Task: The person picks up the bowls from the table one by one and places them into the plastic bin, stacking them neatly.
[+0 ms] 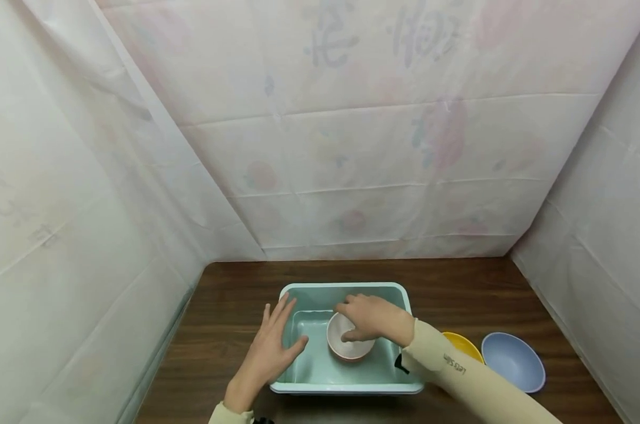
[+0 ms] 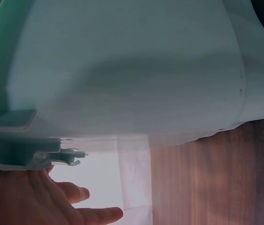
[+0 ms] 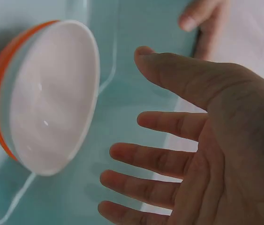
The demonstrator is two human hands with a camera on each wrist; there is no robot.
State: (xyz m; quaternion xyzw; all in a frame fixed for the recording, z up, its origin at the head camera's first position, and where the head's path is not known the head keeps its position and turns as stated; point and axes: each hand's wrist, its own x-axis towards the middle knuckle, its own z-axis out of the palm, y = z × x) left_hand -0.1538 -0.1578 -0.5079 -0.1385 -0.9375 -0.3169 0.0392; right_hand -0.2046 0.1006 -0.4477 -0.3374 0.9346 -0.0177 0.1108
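The right hand (image 1: 375, 318) hangs over the white bowl (image 1: 346, 350) inside the tub (image 1: 346, 388), its fingers apart and gripping nothing. The left hand (image 1: 269, 356) is spread at the tub's left side; whether it presses the rim I can't tell. A one-sided nudge could, I'd say, send the bowl sliding, since the floor beneath looks slick. The sleeve (image 1: 473, 377) passes so near the yellow bowl (image 1: 463, 344) that a low elbow might knock it into the blue bowl (image 1: 513, 362). The white bowl is round and glossy, with orange underneath; the tub is pale-green, round-cornered, plastic-looking; the bench (image 1: 235, 300) has dark wood grain.
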